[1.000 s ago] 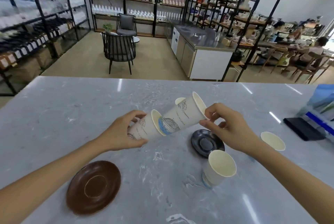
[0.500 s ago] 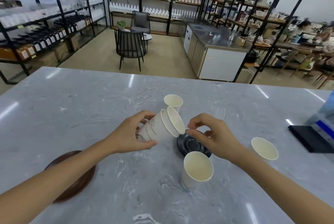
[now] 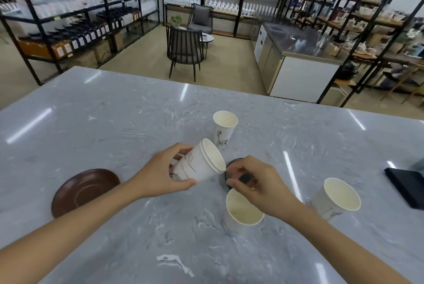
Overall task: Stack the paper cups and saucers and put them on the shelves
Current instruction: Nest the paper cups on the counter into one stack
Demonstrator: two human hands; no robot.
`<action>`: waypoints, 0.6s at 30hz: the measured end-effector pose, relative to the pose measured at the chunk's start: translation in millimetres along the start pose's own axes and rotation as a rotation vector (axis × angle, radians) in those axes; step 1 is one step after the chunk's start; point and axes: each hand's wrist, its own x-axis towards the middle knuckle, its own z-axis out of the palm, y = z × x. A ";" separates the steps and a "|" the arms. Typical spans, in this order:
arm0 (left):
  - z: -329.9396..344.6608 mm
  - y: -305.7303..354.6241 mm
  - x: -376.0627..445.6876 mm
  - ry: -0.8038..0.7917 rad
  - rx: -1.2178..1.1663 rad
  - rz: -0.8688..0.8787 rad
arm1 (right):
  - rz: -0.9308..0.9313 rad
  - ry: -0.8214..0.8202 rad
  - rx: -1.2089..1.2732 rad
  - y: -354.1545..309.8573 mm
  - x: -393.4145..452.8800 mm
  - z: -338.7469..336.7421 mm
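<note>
My left hand [image 3: 160, 173] grips a tilted stack of nested white paper cups [image 3: 199, 166], its mouth facing right. My right hand [image 3: 261, 182] hovers just right of that mouth with fingers curled and nothing in them, above a black saucer [image 3: 232, 163] that it mostly hides. An upright paper cup [image 3: 241, 212] stands directly below my right hand. A second cup [image 3: 337, 196] stands to the right and a third cup [image 3: 223, 127] stands behind the stack. A brown saucer [image 3: 82, 189] lies on the left of the grey marble table [image 3: 114, 123].
A flat black object [image 3: 406, 182] lies at the table's right edge. Beyond the table are a dark chair [image 3: 184, 52], a steel counter [image 3: 298, 54] and black shelving racks [image 3: 91, 8] full of bottles along the back and sides.
The cup held in my right hand has slid fully into the cup in my left hand. My right hand let go and dropped toward the black saucer and the near cup.
</note>
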 end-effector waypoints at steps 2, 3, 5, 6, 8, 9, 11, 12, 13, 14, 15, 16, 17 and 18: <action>1.1 -6.1 -7.0 0.026 -0.004 -0.056 | -0.007 -0.072 -0.067 0.6 -16.5 -5.0; 1.7 -9.6 -11.0 0.037 -0.007 -0.085 | 0.003 -0.123 -0.138 1.8 -26.2 -7.8; 3.8 -16.1 -19.9 0.057 -0.018 -0.135 | 0.026 -0.216 -0.288 6.2 -45.9 -11.8; 5.5 -19.1 -24.3 0.066 -0.026 -0.155 | 0.034 -0.260 -0.352 8.0 -54.5 -13.0; 8.8 -23.8 -32.5 0.076 -0.038 -0.193 | 0.029 -0.336 -0.444 10.4 -66.7 -13.6; 10.6 -25.3 -36.4 0.077 -0.044 -0.209 | 0.025 -0.347 -0.458 11.7 -69.9 -13.5; 14.5 -26.8 -42.8 0.067 -0.062 -0.231 | 0.038 -0.306 -0.422 13.4 -71.0 -14.4; 16.1 -27.0 -45.3 0.063 -0.071 -0.239 | 0.056 -0.280 -0.402 13.8 -69.1 -15.0; 16.8 -27.2 -47.0 0.062 -0.080 -0.246 | 0.076 -0.259 -0.388 14.0 -66.0 -15.7; 17.5 -26.8 -48.4 0.060 -0.090 -0.253 | 0.097 -0.238 -0.368 14.2 -61.9 -16.5; 17.5 -26.5 -49.5 0.057 -0.099 -0.258 | 0.116 -0.215 -0.342 14.5 -57.0 -17.4; 17.2 -26.2 -49.7 0.054 -0.106 -0.263 | 0.131 -0.191 -0.317 15.4 -51.4 -18.9; 16.8 -26.5 -49.9 0.051 -0.107 -0.267 | 0.143 -0.170 -0.297 16.4 -45.3 -21.3; 16.5 -27.3 -49.4 0.047 -0.105 -0.272 | 0.148 -0.149 -0.279 17.0 -38.9 -24.5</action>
